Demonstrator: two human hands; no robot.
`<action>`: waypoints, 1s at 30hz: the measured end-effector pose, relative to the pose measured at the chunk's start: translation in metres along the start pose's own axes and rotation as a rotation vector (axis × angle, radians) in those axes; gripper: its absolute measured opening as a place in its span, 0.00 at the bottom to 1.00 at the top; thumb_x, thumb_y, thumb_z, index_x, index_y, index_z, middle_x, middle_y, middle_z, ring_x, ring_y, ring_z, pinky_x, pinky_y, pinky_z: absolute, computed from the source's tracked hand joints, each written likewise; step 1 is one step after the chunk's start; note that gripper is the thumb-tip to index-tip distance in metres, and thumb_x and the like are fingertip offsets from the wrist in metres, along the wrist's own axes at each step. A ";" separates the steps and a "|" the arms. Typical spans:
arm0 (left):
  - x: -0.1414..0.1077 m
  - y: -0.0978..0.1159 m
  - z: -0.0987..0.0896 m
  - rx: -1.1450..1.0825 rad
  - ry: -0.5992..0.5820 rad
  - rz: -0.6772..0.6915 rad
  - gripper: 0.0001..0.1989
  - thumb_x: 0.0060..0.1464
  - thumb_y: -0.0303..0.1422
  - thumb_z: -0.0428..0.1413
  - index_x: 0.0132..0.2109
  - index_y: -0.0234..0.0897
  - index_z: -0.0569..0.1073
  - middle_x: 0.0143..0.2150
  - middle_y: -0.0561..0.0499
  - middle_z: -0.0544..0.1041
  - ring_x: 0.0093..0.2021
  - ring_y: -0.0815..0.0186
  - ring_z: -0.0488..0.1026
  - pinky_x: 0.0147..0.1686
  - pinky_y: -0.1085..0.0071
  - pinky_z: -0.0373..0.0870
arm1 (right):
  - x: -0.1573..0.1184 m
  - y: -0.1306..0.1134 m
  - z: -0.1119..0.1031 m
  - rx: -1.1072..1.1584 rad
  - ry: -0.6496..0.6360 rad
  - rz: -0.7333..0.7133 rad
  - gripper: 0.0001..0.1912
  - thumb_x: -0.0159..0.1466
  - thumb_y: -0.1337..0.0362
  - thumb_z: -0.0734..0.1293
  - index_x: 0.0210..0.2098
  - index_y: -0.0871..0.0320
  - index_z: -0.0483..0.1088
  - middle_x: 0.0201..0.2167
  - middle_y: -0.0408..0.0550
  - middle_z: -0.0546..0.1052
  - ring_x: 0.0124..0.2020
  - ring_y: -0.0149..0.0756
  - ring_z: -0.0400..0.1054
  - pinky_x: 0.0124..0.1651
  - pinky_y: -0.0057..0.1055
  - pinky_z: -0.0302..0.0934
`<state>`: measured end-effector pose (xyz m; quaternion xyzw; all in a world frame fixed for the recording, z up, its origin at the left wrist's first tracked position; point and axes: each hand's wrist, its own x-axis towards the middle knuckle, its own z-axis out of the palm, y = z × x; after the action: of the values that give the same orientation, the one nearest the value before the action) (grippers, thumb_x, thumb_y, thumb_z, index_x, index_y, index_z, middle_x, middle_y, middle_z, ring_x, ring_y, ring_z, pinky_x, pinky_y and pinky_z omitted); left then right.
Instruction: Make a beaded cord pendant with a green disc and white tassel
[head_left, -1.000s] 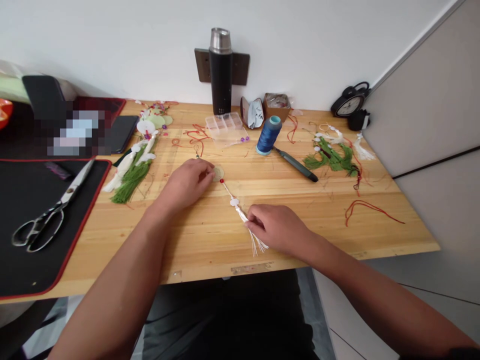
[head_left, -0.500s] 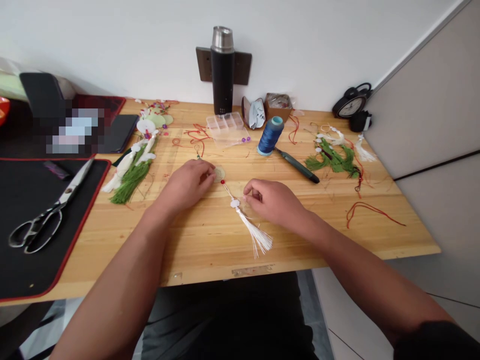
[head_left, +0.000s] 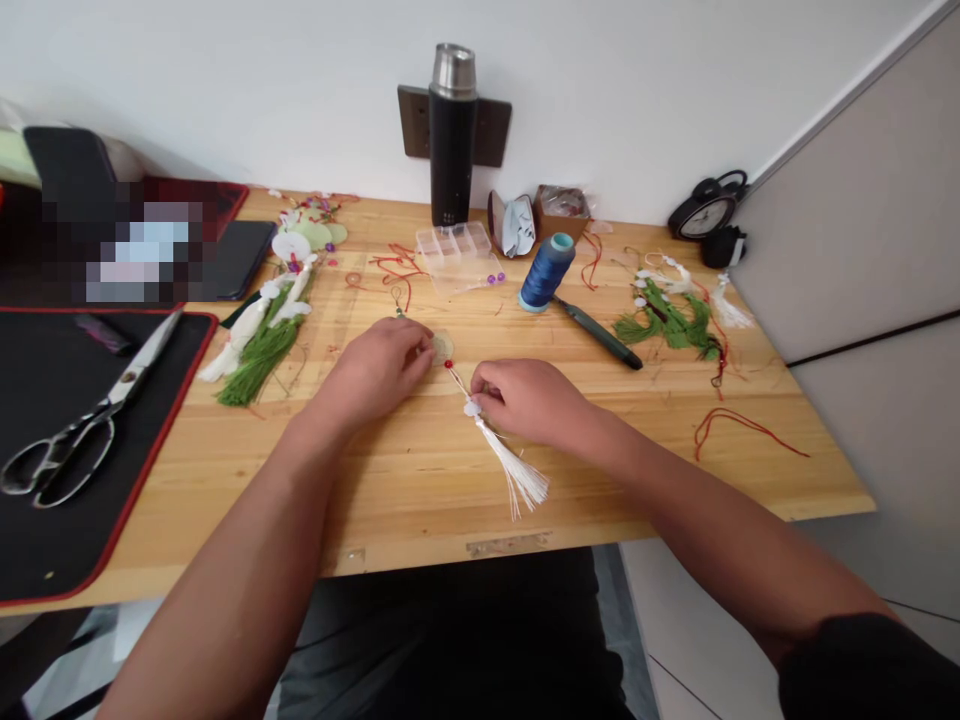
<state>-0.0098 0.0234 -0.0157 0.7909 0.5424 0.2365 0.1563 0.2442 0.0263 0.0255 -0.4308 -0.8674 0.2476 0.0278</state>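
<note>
A tassel pendant lies on the wooden table between my hands. Its pale green disc (head_left: pixel 444 346) is at the top, followed by a red bead (head_left: pixel 448 364), a thin cord, a white flower-shaped bead (head_left: pixel 472 408) and a white tassel (head_left: pixel 517 470). My left hand (head_left: pixel 386 368) is closed with thumb and fingertips at the disc's left edge, partly covering it. Closed in a pinch, my right hand (head_left: pixel 529 398) has its fingertips on the cord just above the white bead; the exact contact is partly hidden by the fingers.
Behind stand a blue thread spool (head_left: pixel 547 272), a dark green pen-like tool (head_left: pixel 600 335), a clear compartment box (head_left: pixel 457 255) and a black flask (head_left: pixel 452 140). Green and white tassels (head_left: pixel 259 350) lie left, more tassels (head_left: pixel 671 310) right. Scissors (head_left: pixel 90 425) rest on a black mat (head_left: pixel 142 480).
My right hand has moved left, closing onto the cord by the white bead. My left hand stays at the disc. The view has shifted slightly.
</note>
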 end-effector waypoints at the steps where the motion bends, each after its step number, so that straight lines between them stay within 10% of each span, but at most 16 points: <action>1: 0.000 0.000 0.000 -0.001 0.001 0.002 0.14 0.70 0.39 0.51 0.39 0.41 0.77 0.51 0.40 0.85 0.53 0.47 0.80 0.58 0.48 0.76 | 0.001 0.000 0.000 -0.010 -0.005 -0.003 0.06 0.71 0.67 0.69 0.41 0.54 0.80 0.40 0.45 0.87 0.38 0.38 0.73 0.37 0.34 0.51; 30: -0.001 0.001 -0.002 0.021 -0.006 0.000 0.13 0.70 0.40 0.51 0.40 0.42 0.76 0.52 0.40 0.86 0.55 0.47 0.81 0.57 0.49 0.76 | 0.009 -0.005 0.001 -0.104 -0.043 -0.038 0.03 0.68 0.66 0.70 0.37 0.55 0.76 0.36 0.47 0.85 0.33 0.38 0.71 0.36 0.35 0.48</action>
<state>-0.0101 0.0223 -0.0140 0.7931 0.5444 0.2285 0.1494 0.2342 0.0304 0.0251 -0.4097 -0.8875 0.2108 -0.0086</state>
